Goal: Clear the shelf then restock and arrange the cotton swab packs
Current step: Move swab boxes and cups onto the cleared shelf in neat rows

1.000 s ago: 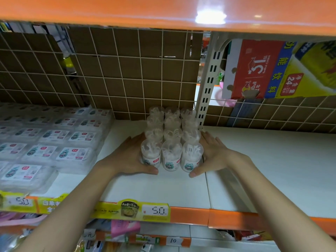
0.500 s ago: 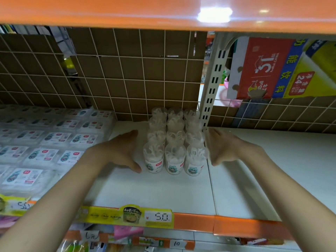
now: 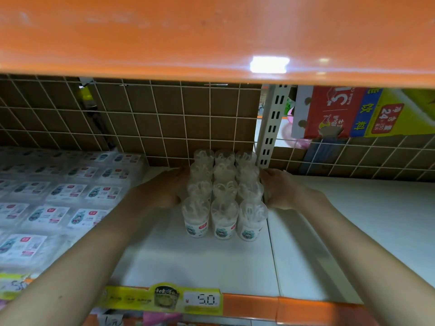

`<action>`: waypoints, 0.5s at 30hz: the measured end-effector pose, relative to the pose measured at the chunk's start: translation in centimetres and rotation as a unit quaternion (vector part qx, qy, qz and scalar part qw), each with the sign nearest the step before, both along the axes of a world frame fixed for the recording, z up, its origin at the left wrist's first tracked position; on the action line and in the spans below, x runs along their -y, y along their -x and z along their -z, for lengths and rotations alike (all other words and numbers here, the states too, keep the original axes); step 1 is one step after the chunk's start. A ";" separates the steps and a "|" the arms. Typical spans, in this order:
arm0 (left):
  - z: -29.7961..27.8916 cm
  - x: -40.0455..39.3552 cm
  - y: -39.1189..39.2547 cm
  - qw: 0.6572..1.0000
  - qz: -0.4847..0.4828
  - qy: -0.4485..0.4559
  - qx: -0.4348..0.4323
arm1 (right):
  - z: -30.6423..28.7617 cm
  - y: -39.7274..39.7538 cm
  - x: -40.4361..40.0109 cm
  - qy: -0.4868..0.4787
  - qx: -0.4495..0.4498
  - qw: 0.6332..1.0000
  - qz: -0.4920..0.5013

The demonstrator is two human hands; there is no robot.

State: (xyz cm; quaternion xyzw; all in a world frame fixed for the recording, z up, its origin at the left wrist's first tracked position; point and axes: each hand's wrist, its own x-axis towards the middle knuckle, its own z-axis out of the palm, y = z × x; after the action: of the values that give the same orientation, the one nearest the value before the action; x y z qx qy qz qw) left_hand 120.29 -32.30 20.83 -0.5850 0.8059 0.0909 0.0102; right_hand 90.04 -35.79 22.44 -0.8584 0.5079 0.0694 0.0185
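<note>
Nearest me runs the orange shelf edge [image 3: 259, 302], with a yellow price tag [image 3: 162, 300] reading 5.0. On the white shelf [image 3: 200, 262] beyond it I count twelve clear swab tubs [image 3: 223, 191], standing upright in three columns of four, the far row against the wire grid [image 3: 141, 123]. My left hand [image 3: 164, 191] lies flat against the left side of the block and my right hand [image 3: 280, 191] against the right side, beside the middle rows. The fingers of both look straight and pressed to the tubs, not curled round any; the fingertips are partly hidden. Left of the tubs lie flat packs [image 3: 66, 196], too blurred to count. Far right, behind the grid, stands one red drinks carton [image 3: 329, 114].
</note>
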 end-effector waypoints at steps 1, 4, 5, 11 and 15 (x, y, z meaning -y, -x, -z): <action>-0.2 -0.2 0.1 1.000 0.004 -0.001 0.002 | -0.6 -0.1 -0.3 -0.002 0.006 1.000 0.004; -0.7 -0.1 0.2 1.000 -0.015 0.011 0.025 | -2.5 -0.5 -1.1 -0.005 -0.001 1.000 0.014; -1.5 -0.4 0.4 0.998 -0.039 0.018 0.051 | -3.3 -0.7 -1.3 0.001 0.008 1.000 0.022; -5.2 0.0 2.2 0.988 -0.102 0.114 0.007 | -6.0 -2.9 -2.1 0.038 0.130 0.990 -0.041; -5.3 -1.2 5.8 0.994 -0.043 0.097 -0.015 | -3.6 -5.3 -1.5 0.008 0.155 0.986 -0.058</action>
State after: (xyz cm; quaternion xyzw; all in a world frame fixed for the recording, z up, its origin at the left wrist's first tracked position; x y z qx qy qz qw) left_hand 114.52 -31.10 26.09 -0.6155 0.7853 0.0211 -0.0627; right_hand 95.32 -34.27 26.05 -0.8869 0.4487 -0.0679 0.0861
